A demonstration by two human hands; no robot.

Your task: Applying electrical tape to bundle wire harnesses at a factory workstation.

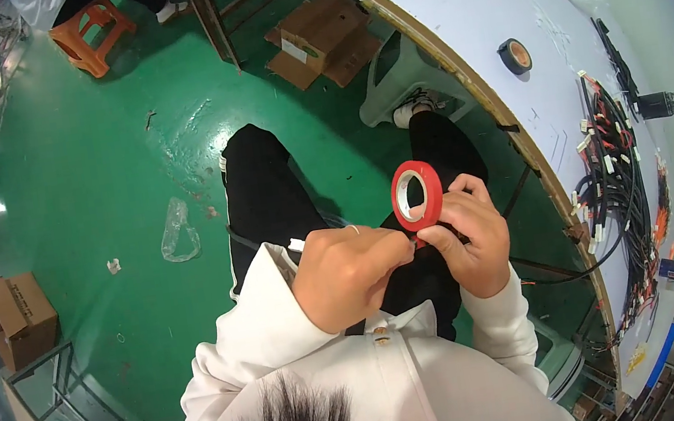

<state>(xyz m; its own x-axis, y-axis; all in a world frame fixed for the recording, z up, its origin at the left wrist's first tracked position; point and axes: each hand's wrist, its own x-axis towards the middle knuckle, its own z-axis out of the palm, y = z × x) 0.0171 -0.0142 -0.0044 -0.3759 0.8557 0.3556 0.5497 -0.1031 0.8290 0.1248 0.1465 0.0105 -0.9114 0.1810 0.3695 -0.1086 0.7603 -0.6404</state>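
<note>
My right hand (pixel 472 236) holds a roll of red tape (pixel 417 195) upright over my lap, fingers around its lower rim. My left hand (pixel 348 273) is closed, its fingertips pinching at the bottom edge of the same roll, where the tape's end seems to be. Both hands touch each other below the roll. I am seated, my black trouser legs stretching out over the green floor. White sleeves cover both forearms.
A white workbench (pixel 446 6) curves along the right, bearing a black tape roll (pixel 515 56), wire harnesses with white connectors (pixel 617 180) and a black box (pixel 658 105). Cardboard boxes (pixel 321 36) lie under it; another box (pixel 20 315) stands left. An orange stool (pixel 92 34) is far back.
</note>
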